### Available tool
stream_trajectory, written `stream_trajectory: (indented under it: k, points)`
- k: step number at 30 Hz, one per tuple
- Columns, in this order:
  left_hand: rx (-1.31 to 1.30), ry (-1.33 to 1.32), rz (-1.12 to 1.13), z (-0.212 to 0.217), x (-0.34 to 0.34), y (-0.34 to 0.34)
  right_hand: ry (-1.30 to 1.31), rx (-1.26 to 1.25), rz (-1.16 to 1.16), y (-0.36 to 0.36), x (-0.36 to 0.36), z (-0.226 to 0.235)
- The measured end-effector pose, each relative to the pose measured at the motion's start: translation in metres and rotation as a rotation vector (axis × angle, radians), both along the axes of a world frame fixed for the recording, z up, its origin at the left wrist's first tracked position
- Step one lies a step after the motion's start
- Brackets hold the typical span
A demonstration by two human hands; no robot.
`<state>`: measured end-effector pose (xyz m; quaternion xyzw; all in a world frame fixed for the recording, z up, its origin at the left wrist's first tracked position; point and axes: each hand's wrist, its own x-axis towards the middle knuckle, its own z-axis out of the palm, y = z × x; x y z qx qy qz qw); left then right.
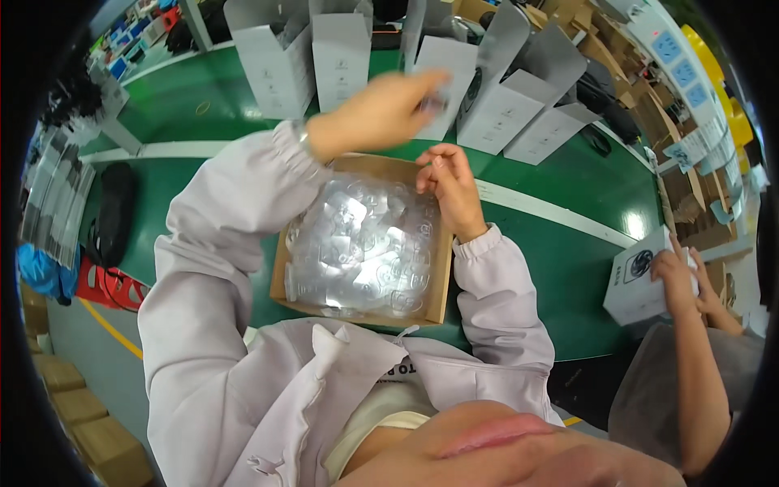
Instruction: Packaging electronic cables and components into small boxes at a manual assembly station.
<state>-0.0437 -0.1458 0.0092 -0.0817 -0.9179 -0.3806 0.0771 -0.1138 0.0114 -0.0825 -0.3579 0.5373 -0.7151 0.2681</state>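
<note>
Left hand (381, 109), upper centre of the frame: fingers pinched together on a small clear plastic piece (434, 101), blurred, lifted above the cardboard tray (442, 280). Right hand (450, 191), just below it: fingers curled, tips at the tray's upper right corner, holding nothing that can be made out. The tray, centre frame, is full of clear plastic pieces (361, 247); judged early. Open white boxes (341, 57) stand behind. Both sleeved forearms rise from the lower edge.
</note>
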Motion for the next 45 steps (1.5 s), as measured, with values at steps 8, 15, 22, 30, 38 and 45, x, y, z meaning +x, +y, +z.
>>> stream_trajectory:
  k: [8, 15, 22, 30, 38, 45]
  points:
    - [-0.595, 0.852, 0.253, 0.059, -0.119, -0.019, -0.134, -0.03, 0.06, -0.006, 0.001, 0.004]
    - [-0.763, 0.509, 0.109, 0.024, -0.099, 0.009, -0.151, -0.009, 0.066, -0.006, -0.002, 0.002]
    - [-0.601, 0.303, 0.0, 0.03, -0.12, 0.007, -0.124, -0.038, 0.076, -0.008, 0.0, 0.001]
    - [0.067, -0.073, 0.022, 0.062, -0.115, 0.002, -0.078, 0.007, 0.078, -0.005, 0.002, 0.004]
    - [-0.563, 0.23, 0.048, 0.011, -0.166, 0.006, -0.084, 0.002, 0.089, -0.005, 0.001, 0.002]
    - [-0.939, 0.398, 0.043, 0.007, -0.176, 0.023, -0.068, -0.005, 0.103, -0.005, 0.0, 0.004]
